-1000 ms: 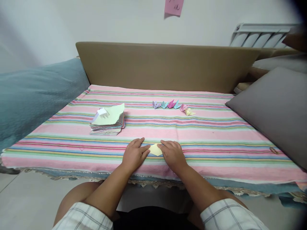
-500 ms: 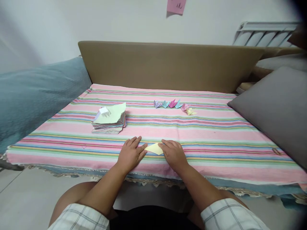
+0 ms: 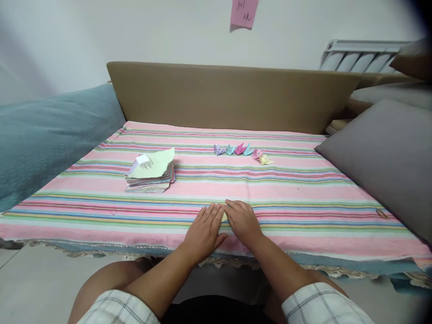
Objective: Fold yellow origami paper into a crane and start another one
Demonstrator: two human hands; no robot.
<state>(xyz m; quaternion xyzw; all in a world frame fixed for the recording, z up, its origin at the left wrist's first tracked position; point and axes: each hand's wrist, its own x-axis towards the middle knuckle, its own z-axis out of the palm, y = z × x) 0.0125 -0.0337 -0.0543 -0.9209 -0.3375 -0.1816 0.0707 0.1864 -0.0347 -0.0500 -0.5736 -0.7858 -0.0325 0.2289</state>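
Observation:
A small folded piece of pale yellow paper point(image 3: 224, 217) lies on the striped cloth near its front edge, mostly covered by my hands. My left hand point(image 3: 205, 230) rests flat over the paper's left part, fingers stretched out and thumb apart. On the right end, my right hand point(image 3: 243, 223) keeps hold of the paper, its fingers bent over and pressed to it; the fingertips are partly hidden. Beyond my hands stands a row of several small folded paper cranes, among them a magenta one point(image 3: 240, 149) and a yellow one point(image 3: 265, 159).
A stack of coloured paper sheets point(image 3: 148, 182) sits to the left, a small white block-like object point(image 3: 143, 160) on top. The striped cloth point(image 3: 286, 189) covers the seat. A grey cushion point(image 3: 381, 157) leans at right, a blue-covered armrest point(image 3: 60, 135) at left. Behind rises a brown backrest point(image 3: 229, 96).
My left hand has moved right, from the paper's left tip to over the paper, close to my right hand. My right hand stays on the paper's right end. The view has shifted slightly.

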